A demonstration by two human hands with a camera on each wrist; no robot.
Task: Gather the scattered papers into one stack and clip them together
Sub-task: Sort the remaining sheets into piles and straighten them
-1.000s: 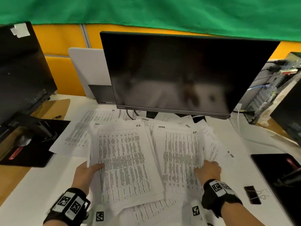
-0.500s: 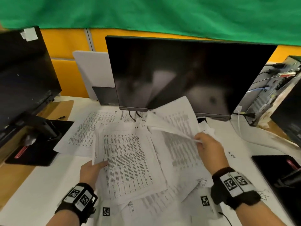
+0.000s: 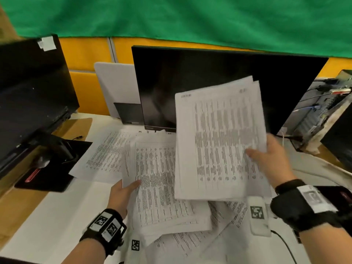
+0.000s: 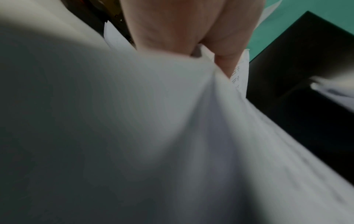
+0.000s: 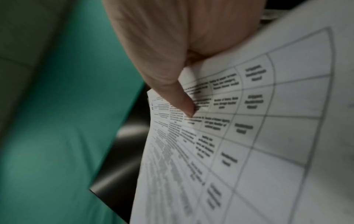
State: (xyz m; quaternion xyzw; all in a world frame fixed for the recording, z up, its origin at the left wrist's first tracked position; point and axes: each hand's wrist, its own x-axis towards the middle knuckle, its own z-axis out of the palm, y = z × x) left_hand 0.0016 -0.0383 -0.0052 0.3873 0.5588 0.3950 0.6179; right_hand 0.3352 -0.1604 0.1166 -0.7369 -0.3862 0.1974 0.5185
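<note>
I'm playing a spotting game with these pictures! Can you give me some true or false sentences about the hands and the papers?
1. The right hand holds a bundle of white printed sheets raised off the desk. True.
2. The left hand is empty and hangs in the air. False: it grips the edge of the white printed pile on the white desk.
3. The big black monitor shows a bright picture. False: its screen is dark.
4. A green cloth hangs above the monitor. True.
5. The raised sheets are blank. False: they carry printed tables.
</note>
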